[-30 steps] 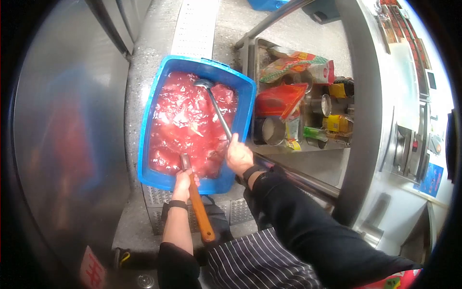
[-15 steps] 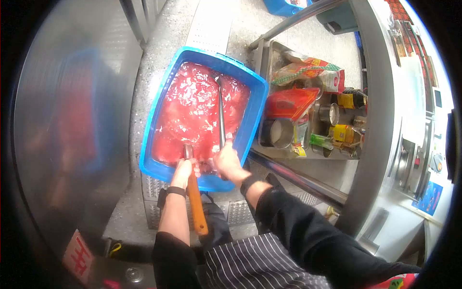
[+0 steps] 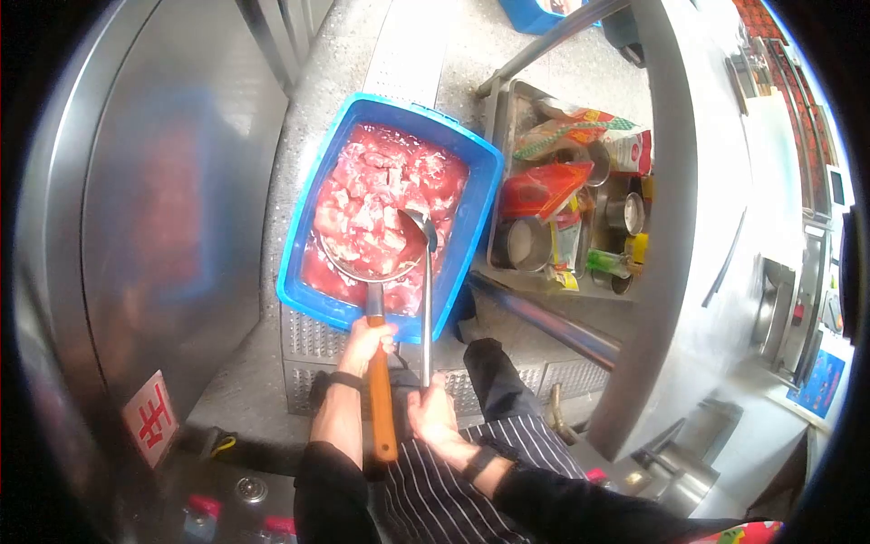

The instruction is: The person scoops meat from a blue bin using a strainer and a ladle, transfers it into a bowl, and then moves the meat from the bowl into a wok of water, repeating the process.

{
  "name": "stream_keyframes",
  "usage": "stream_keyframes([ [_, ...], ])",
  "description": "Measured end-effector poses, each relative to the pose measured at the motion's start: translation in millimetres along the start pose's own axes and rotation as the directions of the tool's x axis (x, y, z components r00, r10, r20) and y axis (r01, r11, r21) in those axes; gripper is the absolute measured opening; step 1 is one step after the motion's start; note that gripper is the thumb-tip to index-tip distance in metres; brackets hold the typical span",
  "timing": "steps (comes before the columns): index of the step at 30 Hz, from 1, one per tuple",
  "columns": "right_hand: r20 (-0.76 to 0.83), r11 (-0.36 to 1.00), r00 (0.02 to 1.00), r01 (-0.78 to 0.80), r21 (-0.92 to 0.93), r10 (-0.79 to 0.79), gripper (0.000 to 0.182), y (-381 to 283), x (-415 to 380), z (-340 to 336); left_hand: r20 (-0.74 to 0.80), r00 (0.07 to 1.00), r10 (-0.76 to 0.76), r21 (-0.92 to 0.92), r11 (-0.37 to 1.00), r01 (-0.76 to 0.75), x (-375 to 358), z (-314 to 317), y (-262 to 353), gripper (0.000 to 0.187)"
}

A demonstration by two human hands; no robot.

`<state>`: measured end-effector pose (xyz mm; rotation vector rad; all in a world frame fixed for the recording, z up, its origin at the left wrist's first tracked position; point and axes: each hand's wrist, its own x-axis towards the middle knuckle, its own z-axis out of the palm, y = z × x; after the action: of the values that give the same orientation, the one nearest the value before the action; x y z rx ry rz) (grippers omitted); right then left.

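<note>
A blue plastic tub (image 3: 487,204) stands on the floor, holding raw meat pieces (image 3: 385,168) in reddish liquid. My left hand (image 3: 364,344) is closed round the upper part of the wooden handle of a strainer (image 3: 381,408). The strainer's round head is inside the tub, heaped with pale pink meat. In my right hand (image 3: 433,412) is the end of a long metal ladle (image 3: 428,308). Its bowl rests at the right side of the heaped meat, over the strainer's rim.
To the right, a metal shelf tray (image 3: 507,113) carries food bags (image 3: 544,189), metal pots (image 3: 527,243) and a green bottle (image 3: 609,263). A steel rail (image 3: 544,317) runs beside the tub. A steel cabinet (image 3: 136,227) stands at left, and another blue tub (image 3: 526,16) lies beyond.
The strainer head has come up out of the liquid with meat in it. My right hand has drawn back toward my body, and the ladle's bowl has moved nearer, over the strainer.
</note>
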<state>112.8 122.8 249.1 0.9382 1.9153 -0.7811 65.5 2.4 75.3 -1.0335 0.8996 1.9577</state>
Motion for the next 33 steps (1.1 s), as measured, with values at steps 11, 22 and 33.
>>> stream_keyframes([
  [11,0.131,0.98,0.985,0.13,-0.154,-0.111,0.035,33,-147,-117,-0.024,1.0,-0.019,0.05,0.999,0.02,-153,32,-33,0.02],
  [22,0.144,0.848,0.836,0.518,0.114,-0.53,0.031,29,-296,-282,0.016,0.997,0.077,0.174,0.982,-0.079,-351,94,-27,0.022],
  [33,0.127,0.67,0.658,0.731,0.132,-0.742,0.026,19,-227,-453,-0.018,0.947,0.32,0.109,0.942,-0.316,-420,198,-8,0.021],
])
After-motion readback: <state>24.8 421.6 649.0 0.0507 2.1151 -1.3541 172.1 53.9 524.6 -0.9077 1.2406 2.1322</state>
